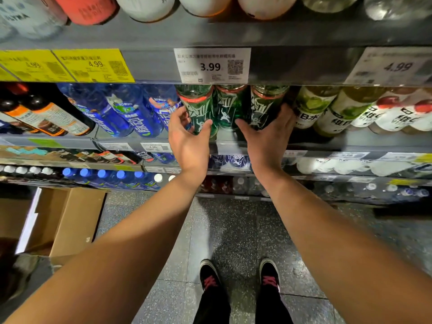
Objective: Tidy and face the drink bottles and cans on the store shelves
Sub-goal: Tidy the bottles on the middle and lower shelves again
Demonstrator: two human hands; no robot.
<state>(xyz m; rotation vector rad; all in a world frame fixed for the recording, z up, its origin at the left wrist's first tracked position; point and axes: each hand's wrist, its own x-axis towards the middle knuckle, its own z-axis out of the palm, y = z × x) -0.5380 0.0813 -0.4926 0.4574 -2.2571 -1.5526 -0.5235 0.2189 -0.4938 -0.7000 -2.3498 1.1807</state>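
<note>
Left grip: left hand (187,136) spread wide, thumb touching the left green bottle (198,108); fingers beside it, contact unclear.
Right grip: right hand (268,134) spread, fingers on the right green bottle (264,106).
Between grips: middle green bottle (230,106).
Hidden: bottle tops behind price tag (212,65).
Outward: blue bottles (131,111) left; shelf (339,143) beneath.

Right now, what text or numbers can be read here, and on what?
"3.99": white price tag on the shelf edge.
"4.99": yellow price tag.
"4.99", blurred: right price tag.
"B水": pale-label bottle.
Small print on tags, green bottles and blue bottles: too blurred to read.
</note>
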